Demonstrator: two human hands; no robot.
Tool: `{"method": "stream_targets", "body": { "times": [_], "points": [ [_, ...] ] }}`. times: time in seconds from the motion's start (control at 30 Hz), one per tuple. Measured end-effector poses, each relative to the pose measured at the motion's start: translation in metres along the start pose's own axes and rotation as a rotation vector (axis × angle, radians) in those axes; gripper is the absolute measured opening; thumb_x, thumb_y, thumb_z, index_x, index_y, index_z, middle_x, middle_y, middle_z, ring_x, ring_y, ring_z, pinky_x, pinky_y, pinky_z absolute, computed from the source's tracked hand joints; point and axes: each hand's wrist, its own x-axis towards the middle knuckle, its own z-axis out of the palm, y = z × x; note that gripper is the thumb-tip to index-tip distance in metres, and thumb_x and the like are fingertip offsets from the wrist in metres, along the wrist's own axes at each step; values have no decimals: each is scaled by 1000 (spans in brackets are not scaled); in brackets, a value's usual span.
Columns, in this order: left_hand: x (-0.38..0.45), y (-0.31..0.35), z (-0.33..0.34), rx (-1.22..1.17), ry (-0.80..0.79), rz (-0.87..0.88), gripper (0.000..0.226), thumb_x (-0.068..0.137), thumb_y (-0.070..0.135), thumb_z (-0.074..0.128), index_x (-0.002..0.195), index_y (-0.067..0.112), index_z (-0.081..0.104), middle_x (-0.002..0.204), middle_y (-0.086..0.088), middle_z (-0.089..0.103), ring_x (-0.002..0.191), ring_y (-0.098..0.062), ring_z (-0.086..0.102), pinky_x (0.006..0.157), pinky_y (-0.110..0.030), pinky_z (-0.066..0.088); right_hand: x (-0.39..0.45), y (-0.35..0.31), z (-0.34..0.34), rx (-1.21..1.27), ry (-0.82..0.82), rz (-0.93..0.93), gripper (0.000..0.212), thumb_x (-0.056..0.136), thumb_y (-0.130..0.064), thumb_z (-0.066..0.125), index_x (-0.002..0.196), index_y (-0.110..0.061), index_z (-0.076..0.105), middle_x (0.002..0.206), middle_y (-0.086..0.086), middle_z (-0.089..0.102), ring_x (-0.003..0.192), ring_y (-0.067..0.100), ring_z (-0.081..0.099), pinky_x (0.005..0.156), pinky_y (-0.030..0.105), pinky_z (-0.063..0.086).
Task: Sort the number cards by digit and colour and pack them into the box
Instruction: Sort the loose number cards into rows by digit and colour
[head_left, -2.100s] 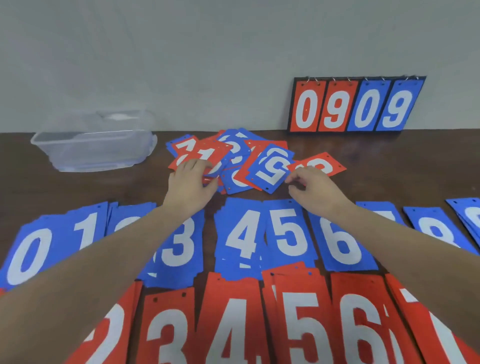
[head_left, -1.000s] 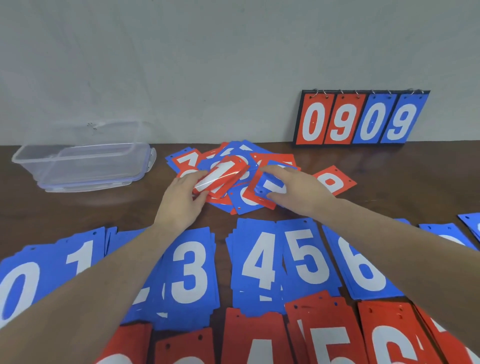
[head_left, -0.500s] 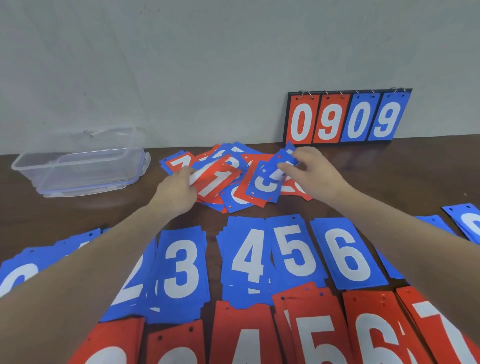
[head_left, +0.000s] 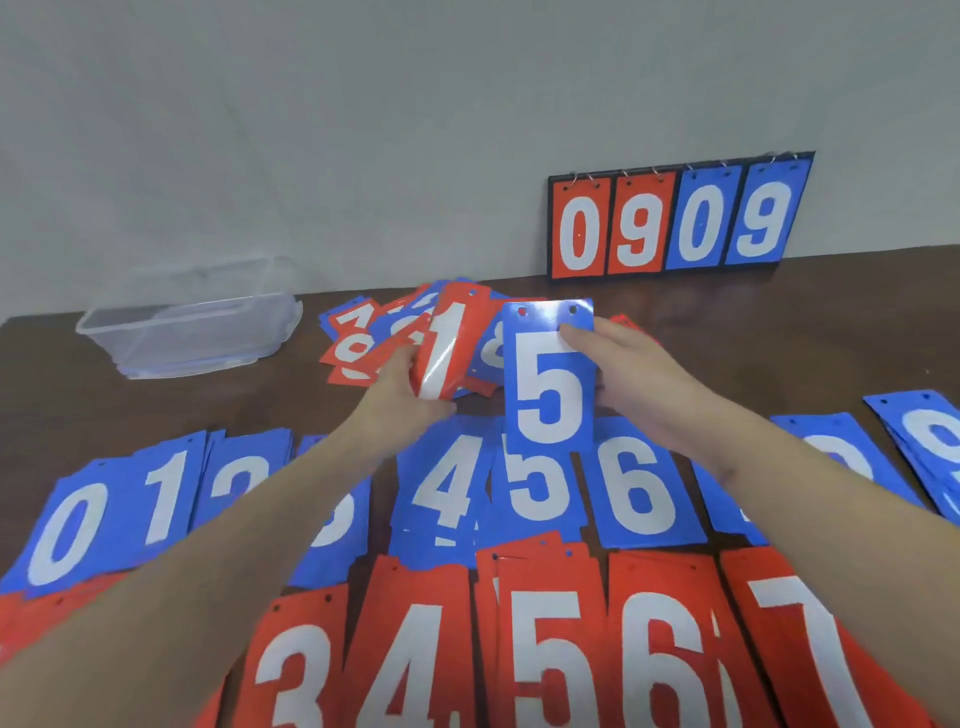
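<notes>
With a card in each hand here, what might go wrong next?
The right hand holds a blue 5 card right above the blue 5 pile, close beside the 4 and 6 piles, so it may land askew. The left hand grips a bent red 1 card, which may slip.

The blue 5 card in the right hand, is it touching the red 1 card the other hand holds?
Apart. The head view shows a gap between the blue 5 card and the red 1 card, with cards from the unsorted pile visible through it.
</notes>
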Motion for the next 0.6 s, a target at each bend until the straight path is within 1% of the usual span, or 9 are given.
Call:
{"method": "stream_targets", "body": {
  "times": [0.03, 0.1, 0.17, 0.23, 0.3, 0.37, 0.43, 0.5, 0.6],
  "points": [
    [-7, 3, 9, -8, -18, -12, 78, 85, 22, 80, 144, 27, 30, 120, 9, 54, 96, -9, 57, 67, -19, 46, -5, 2, -2, 8, -23, 3, 30, 102, -41, 56, 124, -24, 65, 108, -1, 77, 100, 21, 75, 99, 48, 55],
    [-24, 12, 25, -16, -38, -47, 82, 81, 37, 82, 142, 29, 29, 113, 17, 50, 94, -4, 54, 67, -18, 41, -15, 4, -10, 7, -58, 1, 29, 102, -41, 56, 121, -22, 65, 107, 0, 77, 99, 22, 75, 98, 47, 55],
    [-38, 19, 41, -20, -20, -68, 80, 85, 47, 75, 146, 25, 28, 114, 17, 48, 97, -6, 54, 64, -14, 40, -22, 8, -20, 13, -73, -11, 24, 102, -39, 56, 114, -23, 67, 105, 0, 78, 98, 22, 75, 94, 45, 57],
    [-51, 23, 52, -6, 25, -48, 64, 94, 49, 61, 144, 22, 33, 112, 15, 52, 94, -7, 57, 59, -11, 40, -29, 11, -30, 51, -67, -12, 20, 103, -37, 56, 109, -23, 68, 103, 0, 78, 97, 22, 75, 87, 42, 58],
    [-62, 25, 57, -33, 76, -45, 44, 100, 52, 48, 134, 25, 39, 102, 16, 54, 90, -2, 57, 62, -12, 41, -36, 13, -39, 85, -54, 2, 22, 103, -36, 55, 113, -22, 69, 101, -2, 78, 95, 21, 75, 77, 35, 57],
    [-71, 22, 61, -91, 137, -50, 28, 104, 45, 45, 125, 27, 44, 101, 14, 57, 96, -10, 60, 70, -21, 46, -42, 15, -46, 94, -43, 12, 25, 103, -37, 55, 118, -21, 69, 102, -2, 78, 95, 21, 75, 76, 34, 57],
    [-81, 20, 62, -165, 203, -50, 17, 106, 33, 46, 119, 23, 51, 101, 7, 61, 92, -14, 61, 74, -28, 49, -46, 18, -51, 95, -40, 29, 27, 102, -38, 56, 118, -19, 67, 101, 0, 79, 92, 22, 76, 75, 36, 59],
    [-91, 17, 63, -255, 244, -73, 14, 106, 25, 48, 115, 18, 55, 100, 4, 65, 83, -13, 61, 68, -28, 49, -51, 20, -52, 98, -43, 43, 27, 102, -38, 57, 118, -19, 66, 99, -1, 79, 88, 20, 77, 64, 30, 58],
    [-109, 13, 60, -391, 303, -129, 9, 104, 20, 51, 111, 21, 57, 104, 6, 69, 88, -11, 67, 66, -26, 50, -53, 24, -50, 98, -45, 46, 23, 101, -36, 58, 117, -21, 66, 96, -3, 79, 83, 18, 77, 54, 24, 54]
  ]
}}
